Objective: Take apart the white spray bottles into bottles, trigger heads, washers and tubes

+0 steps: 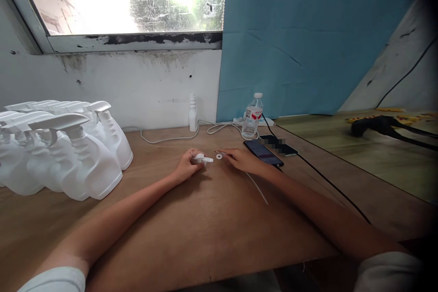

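A white spray trigger head [204,159] is gripped in my left hand [188,164], its fingers closed round it, with the nozzle end toward the right. My right hand [241,159] is closed on a thin, dark, pointed tool [221,152]; its exact kind is too small to tell. Just under the tool's tip, between both hands, is a small white ring washer [219,157]. I cannot tell whether the tool touches it. A thin white dip tube [257,188] lies slanted on the table below my right wrist.
Many white spray bottles [91,159] stand grouped at the left of the wooden table [191,237]. A small white bottle [193,114] stands by the wall. A water bottle [252,118], a phone [263,153], a dark device [289,148] and cables are at the back right.
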### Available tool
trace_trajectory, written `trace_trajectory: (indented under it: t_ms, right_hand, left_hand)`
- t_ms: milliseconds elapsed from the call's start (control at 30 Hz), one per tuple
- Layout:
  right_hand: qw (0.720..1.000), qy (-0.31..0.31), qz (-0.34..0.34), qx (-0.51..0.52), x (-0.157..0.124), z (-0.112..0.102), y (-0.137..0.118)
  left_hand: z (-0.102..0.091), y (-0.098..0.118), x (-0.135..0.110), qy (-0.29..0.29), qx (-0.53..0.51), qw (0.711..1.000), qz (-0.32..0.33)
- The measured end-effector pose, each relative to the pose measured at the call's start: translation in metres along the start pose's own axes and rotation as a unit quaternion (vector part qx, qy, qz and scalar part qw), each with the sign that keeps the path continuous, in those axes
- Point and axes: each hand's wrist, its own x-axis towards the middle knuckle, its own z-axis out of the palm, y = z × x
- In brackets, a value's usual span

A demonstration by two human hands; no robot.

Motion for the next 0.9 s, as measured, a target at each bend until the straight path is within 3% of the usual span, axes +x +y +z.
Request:
trace_trajectory:
  t_ms: [200,400,500,767,833,900]
  right_hand:
    - [1.0,0.007,0.006,0.006,0.0,-0.004,-0.003]
    - [1.0,0.009,0.001,0.015,-0.001,-0.008,-0.009]
    - [1.0,0.005,-0.002,0.014,-0.002,-0.008,-0.011]
    - [1.0,0.007,-0.001,-0.002,-0.004,-0.009,-0.013]
    - [1.0,0.011,-0.001,-0.007,-0.004,-0.011,-0.012]
    - [1.0,0.013,0.0,-0.009,-0.005,-0.012,-0.01]
  left_hand:
    - [0.003,0.0,-0.003,-0.017,0.115,0.992,0.057]
    - [0.007,-0.006,-0.006,-0.117,0.219,0.96,0.132]
    - [0.007,-0.008,-0.005,-0.14,0.201,0.958,0.15]
    - [0.008,-0.007,-0.01,-0.095,0.176,0.969,0.148]
    - [-0.002,0.001,-0.004,-0.082,0.185,0.968,0.147]
    - [-0.022,0.022,0.007,-0.071,0.219,0.961,0.156]
